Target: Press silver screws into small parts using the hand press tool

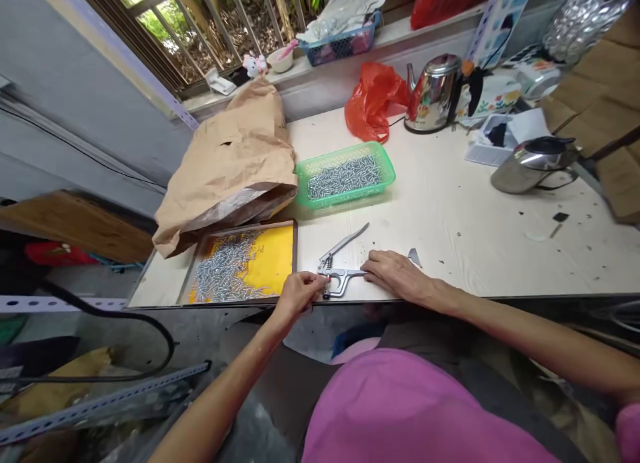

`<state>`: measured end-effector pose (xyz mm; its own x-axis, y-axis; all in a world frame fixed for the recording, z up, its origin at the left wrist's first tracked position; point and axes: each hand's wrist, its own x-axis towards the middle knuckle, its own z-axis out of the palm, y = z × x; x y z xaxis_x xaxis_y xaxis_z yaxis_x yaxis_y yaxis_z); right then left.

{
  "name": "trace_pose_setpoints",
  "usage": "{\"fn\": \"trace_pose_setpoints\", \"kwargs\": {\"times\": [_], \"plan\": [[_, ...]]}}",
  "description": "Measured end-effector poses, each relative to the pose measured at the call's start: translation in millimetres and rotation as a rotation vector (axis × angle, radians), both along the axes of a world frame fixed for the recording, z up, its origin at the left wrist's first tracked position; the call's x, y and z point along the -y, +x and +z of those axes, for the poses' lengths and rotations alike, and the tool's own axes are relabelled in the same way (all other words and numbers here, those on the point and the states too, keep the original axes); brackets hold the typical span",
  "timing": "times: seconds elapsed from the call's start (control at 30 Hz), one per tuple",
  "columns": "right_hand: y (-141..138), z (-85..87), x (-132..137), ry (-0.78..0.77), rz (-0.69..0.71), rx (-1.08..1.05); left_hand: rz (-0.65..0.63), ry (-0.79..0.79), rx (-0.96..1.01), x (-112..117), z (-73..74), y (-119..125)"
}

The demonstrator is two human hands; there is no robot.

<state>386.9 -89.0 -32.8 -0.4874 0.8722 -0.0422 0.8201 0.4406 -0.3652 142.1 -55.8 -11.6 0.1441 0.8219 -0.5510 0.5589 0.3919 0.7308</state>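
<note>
A metal hand press tool point(341, 263) lies at the table's near edge, its upper handle raised. My left hand point(299, 294) is pinched at the tool's jaw end, fingers closed on a small part I cannot make out. My right hand point(395, 274) rests on the lower handle, fingers curled over it. Just left of my left hand sits a yellow-lined tray point(277, 253) with a heap of small metal pieces point(225, 273). Behind the tool stands a green plastic basket point(345, 177) holding more small metal pieces.
A brown paper bag point(235, 156) lies behind the yellow tray. At the back are a red plastic bag point(373, 100), a steel kettle point(434, 93) and a tipped metal pot point(533, 163). Small scraps dot the white table point(480, 236) at the right.
</note>
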Motion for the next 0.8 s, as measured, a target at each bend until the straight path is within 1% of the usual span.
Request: {"fn": "trace_pose_setpoints", "kwargs": {"times": [0.1, 0.37, 0.5, 0.6, 0.7, 0.8], "plan": [[-1.2, -1.1, -1.1, -0.021, -0.034, 0.017, -0.015, -0.014, -0.02, 0.1, -2.0, -0.2], [-1.2, -5.4, 0.2, -0.008, -0.049, 0.002, -0.026, -0.066, -0.096, -1.7, 5.6, 10.2], [-2.0, -10.2, -0.4, 0.013, -0.053, -0.011, -0.07, -0.101, -0.123, -5.1, 9.6, 11.6], [-3.3, -13.9, -0.1, 0.026, -0.056, -0.008, -0.115, -0.124, -0.145, -8.7, 9.2, 10.5], [-2.4, -12.6, 1.3, 0.015, -0.057, -0.009, -0.142, -0.13, -0.141, -11.6, 6.2, 7.6], [3.1, -6.3, -0.2, 0.025, -0.027, -0.045, -0.17, -0.142, -0.109, -13.0, 3.3, 4.6]]}}
